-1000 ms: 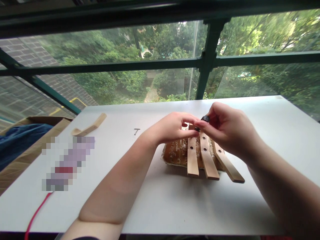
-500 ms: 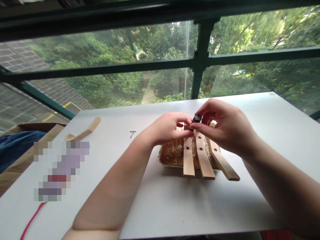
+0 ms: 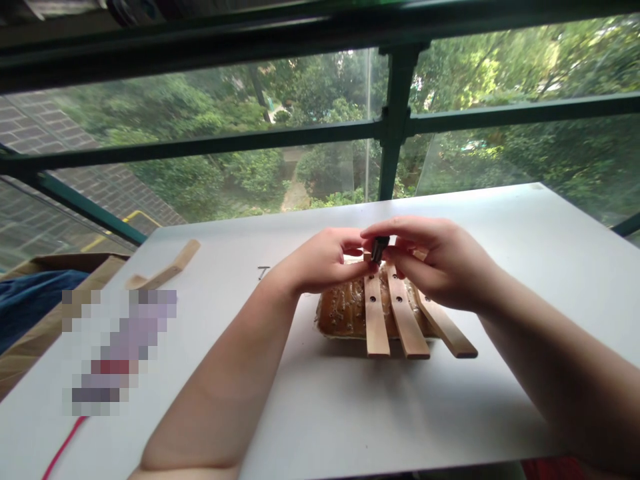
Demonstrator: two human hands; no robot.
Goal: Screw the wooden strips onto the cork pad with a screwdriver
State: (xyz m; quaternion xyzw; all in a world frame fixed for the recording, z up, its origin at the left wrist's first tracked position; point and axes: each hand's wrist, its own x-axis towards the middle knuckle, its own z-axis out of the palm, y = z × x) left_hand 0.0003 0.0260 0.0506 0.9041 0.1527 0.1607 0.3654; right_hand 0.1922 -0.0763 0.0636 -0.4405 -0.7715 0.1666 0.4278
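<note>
Three pale wooden slats [image 3: 401, 321] with drilled holes fan out over a brown plastic-wrapped bundle [image 3: 345, 309] on the white table [image 3: 350, 413]. My left hand [image 3: 325, 261] is closed on the slats' far ends, pinching them together. My right hand [image 3: 440, 267] pinches a small black knob [image 3: 379, 248] just above those joined ends, fingers curled round it.
A curved wooden piece [image 3: 163, 270] lies at the far left of the table, and a small metal pin [image 3: 263, 271] lies beside my left wrist. A blurred packet [image 3: 117, 340] and a red cord [image 3: 63, 447] are at the left. A cardboard box with blue cloth [image 3: 25, 300] stands off the table's left edge.
My right hand has turned palm down and lowered the black knob onto the slats' ends. The left hand has kept its grip.
</note>
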